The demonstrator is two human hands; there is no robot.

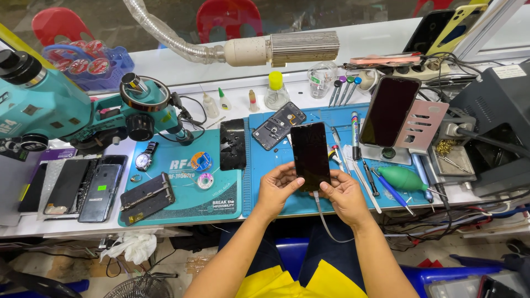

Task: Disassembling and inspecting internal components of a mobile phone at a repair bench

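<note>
A black smartphone with a dark screen is held upright over the blue work mat. My left hand grips its lower left edge and my right hand grips its lower right corner. A grey cable hangs from the phone's bottom end down past the bench edge. An opened phone frame lies on the mat just behind the held phone.
A teal microscope stands at left above a teal mat with a cracked black panel, wristwatch and clamp. Several phones lie far left. Another phone leans on a stand; tools, a green blower lie right.
</note>
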